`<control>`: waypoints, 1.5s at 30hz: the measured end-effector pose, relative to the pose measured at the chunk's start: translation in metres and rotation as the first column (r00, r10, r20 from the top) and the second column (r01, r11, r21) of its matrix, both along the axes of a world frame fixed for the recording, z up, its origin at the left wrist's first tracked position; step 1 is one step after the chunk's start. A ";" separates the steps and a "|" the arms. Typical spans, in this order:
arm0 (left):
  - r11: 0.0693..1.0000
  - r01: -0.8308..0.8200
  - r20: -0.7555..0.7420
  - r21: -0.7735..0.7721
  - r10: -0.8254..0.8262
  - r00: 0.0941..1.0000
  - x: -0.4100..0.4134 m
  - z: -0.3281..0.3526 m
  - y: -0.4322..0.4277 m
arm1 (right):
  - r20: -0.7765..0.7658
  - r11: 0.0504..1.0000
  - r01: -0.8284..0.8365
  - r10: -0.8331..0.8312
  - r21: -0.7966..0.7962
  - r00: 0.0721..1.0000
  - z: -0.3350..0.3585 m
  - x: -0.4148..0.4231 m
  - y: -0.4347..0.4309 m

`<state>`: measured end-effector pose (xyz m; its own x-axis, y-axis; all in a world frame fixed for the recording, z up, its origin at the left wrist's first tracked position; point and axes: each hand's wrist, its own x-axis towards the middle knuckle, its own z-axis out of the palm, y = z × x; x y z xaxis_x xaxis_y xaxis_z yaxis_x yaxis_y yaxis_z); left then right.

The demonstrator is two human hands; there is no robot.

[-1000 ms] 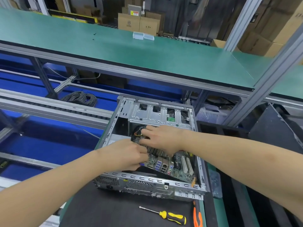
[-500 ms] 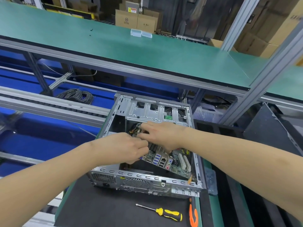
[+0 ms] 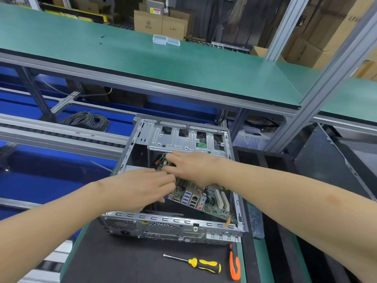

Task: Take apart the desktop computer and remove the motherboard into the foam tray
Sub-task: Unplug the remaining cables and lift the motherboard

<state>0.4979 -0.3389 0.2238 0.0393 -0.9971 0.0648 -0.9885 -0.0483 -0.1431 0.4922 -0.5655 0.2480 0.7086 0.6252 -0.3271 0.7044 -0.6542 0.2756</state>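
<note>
Head view: The left hand (image 3: 140, 188) curls its fingers over the left edge of the motherboard (image 3: 204, 200), thumb tucked under the edge in a pinch. The right hand (image 3: 191, 168) lies across the finned heatsink (image 3: 183, 183), fingers reaching toward a bundle of wires (image 3: 162, 160) at the back of the case (image 3: 173, 219). Whether the right hand actually grips anything cannot be told from here.

The board sits inside the open metal case on the table (image 3: 122, 262), tilted, with its port block (image 3: 191, 198) toward the camera. A dark slotted tray (image 3: 263, 158), probably the foam tray, stands just beside the case on the right. A yellow-handled screwdriver (image 3: 204, 265) and an orange-handled tool (image 3: 234, 266) lie on the mat in front.

The board is likely light but unbalanced, the heatsink carrying most of the weight. It is thin, stiff and fragile, and would flex or crack if twisted. The bare edges and the heatsink look like the safest holds, well away from the white slots (image 3: 221, 200) and small parts. Any wires not yet unplugged could snag the lift, and the case rim looks sharp.
</note>
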 end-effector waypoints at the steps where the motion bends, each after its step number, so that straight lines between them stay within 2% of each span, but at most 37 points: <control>1: 1.000 0.000 -0.007 0.005 0.000 1.000 -0.001 0.001 -0.001 | -0.001 1.000 0.004 -0.004 0.000 1.000 0.000 0.001 0.000; 9: 0.991 -0.121 -0.004 0.063 0.121 0.993 0.012 0.002 -0.001 | -0.026 0.996 0.084 -0.084 -0.018 0.996 -0.001 0.004 0.001; 16: 0.992 -0.100 -0.008 0.077 0.101 0.995 0.007 0.027 0.005 | -0.036 0.998 0.054 -0.053 0.021 0.998 0.008 0.001 -0.001; 21: 0.995 -0.098 -0.126 -0.011 0.096 0.987 -0.006 0.047 0.019 | -0.060 0.998 0.013 -0.009 0.065 0.998 0.022 -0.005 0.005; 25: 0.980 -0.186 -0.420 -0.064 0.142 0.896 -0.004 0.063 0.026 | -0.054 0.997 -0.021 0.026 0.078 0.998 0.037 -0.011 0.014; 27: 0.957 -0.263 -0.591 -0.126 0.141 0.794 0.001 0.065 0.024 | -0.035 0.997 -0.032 0.035 0.075 0.999 0.046 -0.012 0.018; 28: 0.923 -0.352 -0.680 -0.157 0.157 0.716 0.003 0.064 0.023 | -0.030 0.997 -0.033 0.036 0.074 0.999 0.050 -0.013 0.020; 29: 0.864 -0.470 -0.774 -0.180 0.170 0.610 0.006 0.063 0.021 | -0.026 0.997 -0.033 0.035 0.070 0.999 0.055 -0.013 0.021; 31: 0.676 -0.717 -0.927 -0.168 0.138 0.348 0.011 0.058 0.015 | -0.009 0.998 -0.030 0.031 0.062 0.999 0.064 -0.013 0.023; 33: 0.508 -0.861 -0.988 0.042 0.151 0.040 0.018 0.051 0.011 | 0.005 0.998 -0.034 0.034 0.058 0.999 0.073 -0.014 0.024; 34: 0.471 -0.856 -0.972 0.212 0.194 -0.133 0.021 0.049 0.011 | 0.013 0.998 -0.046 0.045 0.050 0.999 0.076 -0.015 0.024; 36: 0.473 -0.738 -0.875 0.482 0.206 -0.439 0.023 0.049 0.010 | 0.034 0.996 -0.073 0.072 0.042 0.997 0.081 -0.017 0.023; 37: 0.491 -0.680 -0.823 0.545 0.156 -0.547 0.021 0.051 0.009 | 0.046 0.995 -0.083 0.081 0.049 0.996 0.081 -0.019 0.023; 38: 0.512 -0.633 -0.775 0.580 0.106 -0.623 0.017 0.053 0.007 | 0.055 0.994 -0.089 0.086 0.063 0.995 0.082 -0.021 0.023; 40: 0.521 -0.581 -0.702 0.626 0.050 -0.711 0.008 0.054 0.001 | 0.070 0.989 -0.111 0.105 0.094 0.992 0.080 -0.025 0.026; 43: 0.495 -0.581 -0.658 0.646 -0.024 -0.752 -0.004 0.054 -0.010 | 0.113 0.979 -0.169 0.156 0.117 0.981 0.071 -0.029 0.027; 45: 0.470 -0.608 -0.670 0.640 -0.046 -0.741 -0.008 0.053 -0.010 | 0.124 0.972 -0.164 0.144 0.169 0.982 0.063 -0.032 0.024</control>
